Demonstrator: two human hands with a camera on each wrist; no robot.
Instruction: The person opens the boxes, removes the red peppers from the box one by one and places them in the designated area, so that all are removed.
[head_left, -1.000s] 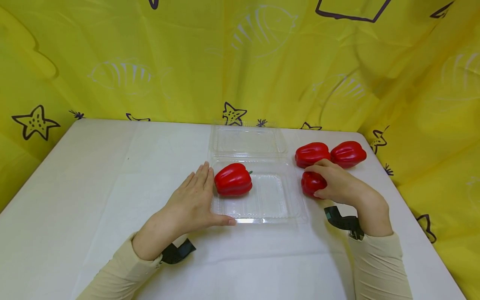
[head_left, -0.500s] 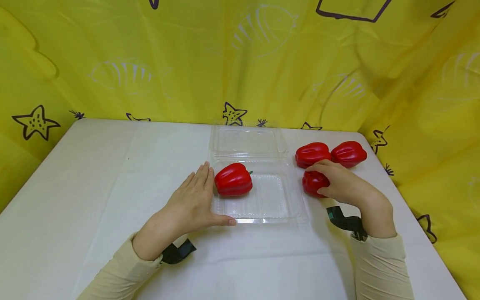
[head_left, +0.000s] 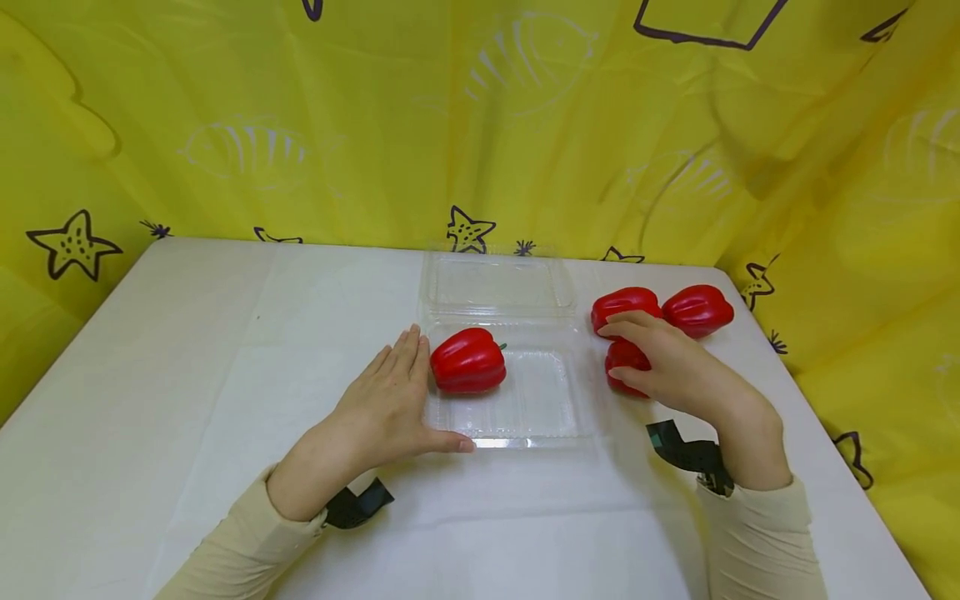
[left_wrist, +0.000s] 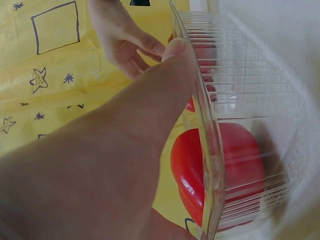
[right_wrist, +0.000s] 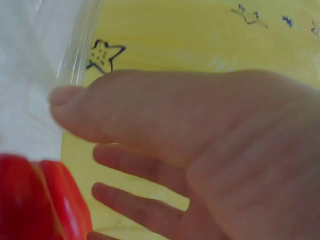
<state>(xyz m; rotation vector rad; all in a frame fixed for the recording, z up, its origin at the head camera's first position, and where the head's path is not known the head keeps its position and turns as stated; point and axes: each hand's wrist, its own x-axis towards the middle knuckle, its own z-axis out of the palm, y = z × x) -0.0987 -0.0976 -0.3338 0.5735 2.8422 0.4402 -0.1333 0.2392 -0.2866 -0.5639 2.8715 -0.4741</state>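
Note:
My left hand (head_left: 378, 408) lies at the left front corner of a clear plastic clamshell box (head_left: 536, 417), fingers straight along its left side and thumb on the front rim. A red bell pepper (head_left: 468, 362) with a green stem lies on its side in the left part of the box. Right of the box, my right hand (head_left: 686, 367) hovers over another red bell pepper (head_left: 623, 358), thumb and fingers spread apart and gripping nothing. In the right wrist view, a red bell pepper (right_wrist: 30, 200) shows below the thumb, apart from the fingers.
Two more red bell peppers, one behind the right hand (head_left: 621, 303) and one farther right (head_left: 699, 311), lie side by side at the table's back right. The box's clear lid (head_left: 495, 283) lies folded back. A yellow printed curtain (head_left: 375, 125) surrounds the white table (head_left: 187, 350).
My right hand has loosened from the near bell pepper and lifted slightly, its fingers spreading. That pepper had been turned and shifted a little under the fingers. The left hand has stayed in place.

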